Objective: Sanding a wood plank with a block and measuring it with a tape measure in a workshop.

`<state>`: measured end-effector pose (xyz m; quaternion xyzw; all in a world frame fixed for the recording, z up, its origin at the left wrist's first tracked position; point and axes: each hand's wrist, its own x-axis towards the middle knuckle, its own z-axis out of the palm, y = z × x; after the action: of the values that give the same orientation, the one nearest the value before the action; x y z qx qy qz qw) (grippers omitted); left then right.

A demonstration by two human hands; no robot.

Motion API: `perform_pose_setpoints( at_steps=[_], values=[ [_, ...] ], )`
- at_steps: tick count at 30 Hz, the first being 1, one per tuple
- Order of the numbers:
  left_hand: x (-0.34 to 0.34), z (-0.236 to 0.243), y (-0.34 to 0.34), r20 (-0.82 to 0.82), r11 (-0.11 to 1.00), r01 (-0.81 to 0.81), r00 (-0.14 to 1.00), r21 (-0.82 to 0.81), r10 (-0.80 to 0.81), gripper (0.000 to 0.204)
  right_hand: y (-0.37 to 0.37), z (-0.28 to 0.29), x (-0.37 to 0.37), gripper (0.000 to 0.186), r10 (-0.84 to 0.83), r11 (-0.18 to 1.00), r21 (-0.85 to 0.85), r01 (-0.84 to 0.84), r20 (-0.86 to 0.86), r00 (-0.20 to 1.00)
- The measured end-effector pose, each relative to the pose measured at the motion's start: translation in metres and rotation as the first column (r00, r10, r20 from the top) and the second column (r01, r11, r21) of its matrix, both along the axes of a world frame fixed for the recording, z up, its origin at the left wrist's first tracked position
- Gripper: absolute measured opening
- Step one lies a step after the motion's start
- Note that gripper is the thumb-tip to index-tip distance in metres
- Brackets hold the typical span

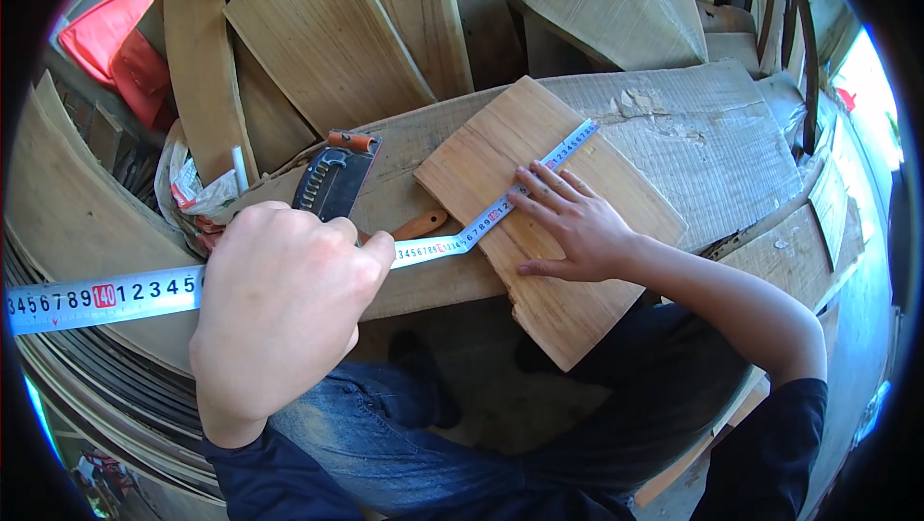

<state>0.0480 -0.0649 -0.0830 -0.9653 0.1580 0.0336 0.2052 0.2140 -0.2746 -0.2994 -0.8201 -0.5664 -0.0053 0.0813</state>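
A pale wooden board point(481, 157) lies slanted on a rough plank point(674, 136), its near end jutting over the plank's front edge. A tape measure point(423, 251) runs from the board out to the left rim, with a bend at the board's left edge. Closed in a fist, my left hand point(289, 300) grips the tape left of the board. My right hand point(568, 223) lies flat on the board, fingers spread, pressing on the tape. Beyond my left fist are a wooden handle point(421, 224) and a dark flat item with a row of brassy pieces point(332, 179).
Several wooden boards point(327, 30) lean at the back, with a thick block point(611, 1) among them. A red plastic item point(120, 45) and a crumpled bag point(197, 189) are at the left. Curved stacked strips point(106, 367) fill the lower left. My legs point(385, 434) are below the plank.
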Motion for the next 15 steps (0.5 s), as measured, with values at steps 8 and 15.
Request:
perform_pose_setpoints(
  at_steps=[8,15],
  values=[
    [-0.004,0.003,0.001,0.033,0.999,0.029,0.999,-0.013,-0.029,0.013,0.001,0.0,0.0,0.091,-0.001,1.0,0.003,0.002,-0.013,1.0],
    [-0.005,0.007,0.002,0.022,0.999,0.038,0.999,0.002,-0.038,0.017,0.0,0.003,-0.001,0.09,0.001,1.0,0.018,0.0,-0.037,0.999]
  ],
)
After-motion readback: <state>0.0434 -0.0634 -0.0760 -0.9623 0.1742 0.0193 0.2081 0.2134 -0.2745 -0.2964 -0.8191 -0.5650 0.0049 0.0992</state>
